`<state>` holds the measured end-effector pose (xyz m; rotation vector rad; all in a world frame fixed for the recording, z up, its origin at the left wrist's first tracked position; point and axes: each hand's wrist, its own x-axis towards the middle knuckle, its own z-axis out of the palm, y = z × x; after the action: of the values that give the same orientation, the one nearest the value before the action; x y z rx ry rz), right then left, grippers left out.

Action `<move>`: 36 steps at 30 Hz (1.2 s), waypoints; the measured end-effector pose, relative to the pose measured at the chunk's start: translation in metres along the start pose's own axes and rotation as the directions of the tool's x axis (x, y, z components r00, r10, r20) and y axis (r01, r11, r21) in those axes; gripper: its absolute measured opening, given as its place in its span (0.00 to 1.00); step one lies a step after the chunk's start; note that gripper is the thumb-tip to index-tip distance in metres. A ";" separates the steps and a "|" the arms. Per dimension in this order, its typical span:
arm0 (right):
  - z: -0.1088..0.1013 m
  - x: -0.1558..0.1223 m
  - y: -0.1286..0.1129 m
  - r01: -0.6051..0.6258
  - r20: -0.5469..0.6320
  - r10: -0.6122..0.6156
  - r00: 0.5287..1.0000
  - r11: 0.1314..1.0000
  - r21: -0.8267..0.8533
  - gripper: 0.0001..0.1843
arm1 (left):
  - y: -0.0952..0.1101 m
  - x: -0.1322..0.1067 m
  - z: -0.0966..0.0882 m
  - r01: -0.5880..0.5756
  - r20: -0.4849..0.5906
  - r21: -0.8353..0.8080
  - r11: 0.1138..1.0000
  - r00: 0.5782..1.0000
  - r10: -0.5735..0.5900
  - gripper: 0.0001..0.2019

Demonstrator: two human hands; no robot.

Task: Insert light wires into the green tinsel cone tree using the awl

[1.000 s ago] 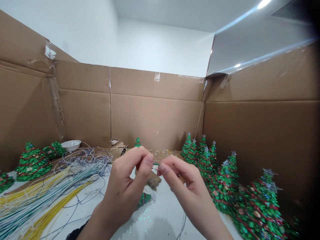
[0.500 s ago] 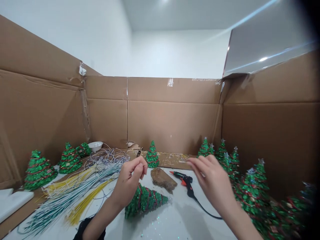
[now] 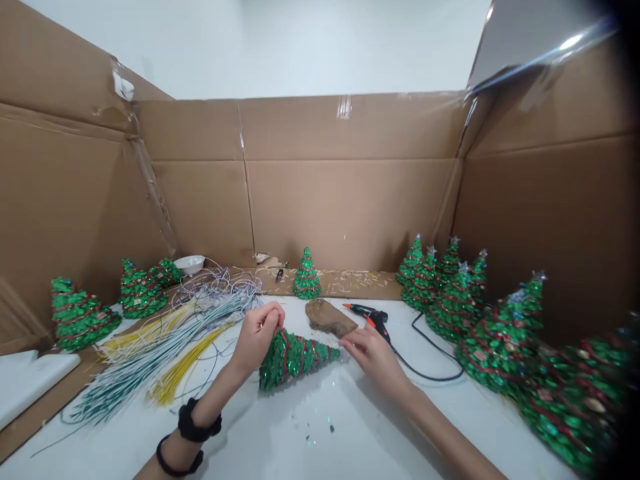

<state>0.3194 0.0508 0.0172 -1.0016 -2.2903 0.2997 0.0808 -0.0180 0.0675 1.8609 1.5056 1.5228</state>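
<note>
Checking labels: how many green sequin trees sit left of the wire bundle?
3. Far-left tree by the cardboard wall, second tree further back, third tree tilted behind it beside the white bowl. More could hide behind them.

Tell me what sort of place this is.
Probably a handicraft assembly bench, walled in with cardboard panels: rows of sequinned Christmas trees, a hot glue gun, and bundled yellow and white wires on the white tabletop.
</note>
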 end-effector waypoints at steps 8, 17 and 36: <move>0.009 -0.004 0.001 -0.085 0.056 0.082 0.995 0.995 0.055 0.15 | -0.025 0.003 -0.014 0.041 -0.122 0.069 0.997 0.992 -0.033 0.18; 0.015 -0.011 -0.001 -0.001 0.041 0.003 0.999 0.999 -0.045 0.15 | -0.044 0.010 -0.025 0.074 -0.093 0.090 0.993 0.993 -0.066 0.14; 0.002 -0.009 0.003 -0.039 0.117 0.074 0.990 0.959 -0.279 0.15 | -0.032 0.000 -0.023 -0.100 0.563 0.241 0.965 0.824 -0.055 0.27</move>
<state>0.3242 0.0468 0.0102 -1.2191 -2.4690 0.0668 0.0448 -0.0129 0.0522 2.2176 1.4286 0.6770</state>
